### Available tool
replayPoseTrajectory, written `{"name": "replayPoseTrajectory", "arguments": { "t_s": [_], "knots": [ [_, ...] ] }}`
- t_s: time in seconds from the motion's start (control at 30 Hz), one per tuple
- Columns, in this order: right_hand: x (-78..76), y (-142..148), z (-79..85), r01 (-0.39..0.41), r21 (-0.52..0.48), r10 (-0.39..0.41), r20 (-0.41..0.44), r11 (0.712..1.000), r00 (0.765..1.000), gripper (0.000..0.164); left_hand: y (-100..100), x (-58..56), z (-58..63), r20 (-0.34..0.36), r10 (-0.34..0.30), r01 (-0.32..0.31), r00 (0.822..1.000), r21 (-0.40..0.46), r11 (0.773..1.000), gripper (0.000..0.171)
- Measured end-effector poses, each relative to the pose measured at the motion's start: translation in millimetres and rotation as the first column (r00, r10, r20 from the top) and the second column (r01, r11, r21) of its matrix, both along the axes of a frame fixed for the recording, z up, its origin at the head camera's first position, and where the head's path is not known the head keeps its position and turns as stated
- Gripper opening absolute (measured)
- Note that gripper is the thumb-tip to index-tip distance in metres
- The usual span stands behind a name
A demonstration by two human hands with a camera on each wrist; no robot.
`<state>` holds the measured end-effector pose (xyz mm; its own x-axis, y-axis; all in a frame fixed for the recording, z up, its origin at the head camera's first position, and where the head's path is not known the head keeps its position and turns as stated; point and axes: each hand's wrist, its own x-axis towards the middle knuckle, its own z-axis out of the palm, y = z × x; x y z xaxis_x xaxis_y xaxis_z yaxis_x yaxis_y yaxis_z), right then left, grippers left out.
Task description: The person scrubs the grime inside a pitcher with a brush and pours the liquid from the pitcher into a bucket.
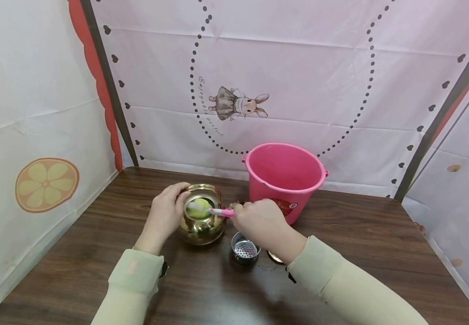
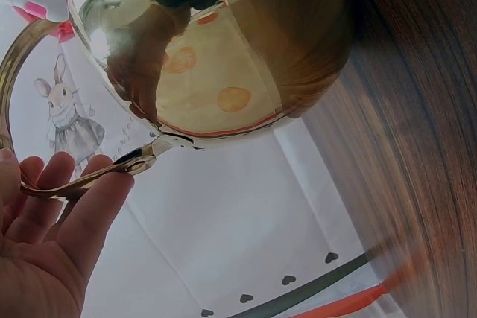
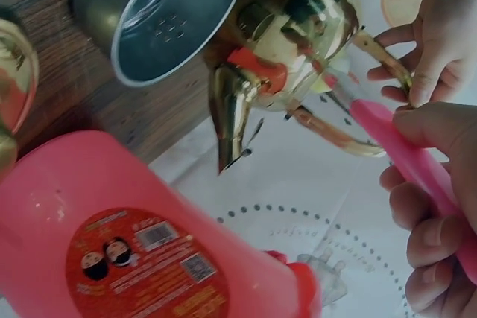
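Observation:
A shiny gold teapot stands on the table, its round mouth facing up toward the head camera. My left hand holds its arched handle between thumb and fingers. In my right hand is a brush with a pink handle, gripped from the right side. The brush's pale head points left and overlaps the teapot's mouth, where yellow-green shows inside. The right wrist view shows the gold spout pointing toward the bucket. Most of the brush head is hidden in that view.
Just right of the teapot sits a perforated metal strainer basket. A gold lid lies partly hidden under the right forearm. Behind the right hand stands a pink bucket with a red label. Printed cloth walls enclose the wooden table.

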<state>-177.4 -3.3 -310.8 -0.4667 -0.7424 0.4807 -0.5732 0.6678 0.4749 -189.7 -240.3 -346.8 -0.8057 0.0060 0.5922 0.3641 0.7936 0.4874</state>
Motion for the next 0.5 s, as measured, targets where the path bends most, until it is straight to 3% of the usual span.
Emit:
{"name": "replayPoseTrajectory", "arguments": {
  "t_s": [0.13,0.5],
  "knots": [
    [-5.6,7,-3.1,-0.022,-0.028,0.022,0.000,0.999,1.000,0.022,0,-0.2,0.1,0.003,0.001,-0.001,1.000,0.002,1.000,0.023],
    [-19.2,20,0.2,-0.028,-0.038,0.033,0.118,0.999,0.992,0.035,1,-0.2,0.7,0.016,0.003,-0.003,1.000,0.009,1.000,0.023]
  ]
}}
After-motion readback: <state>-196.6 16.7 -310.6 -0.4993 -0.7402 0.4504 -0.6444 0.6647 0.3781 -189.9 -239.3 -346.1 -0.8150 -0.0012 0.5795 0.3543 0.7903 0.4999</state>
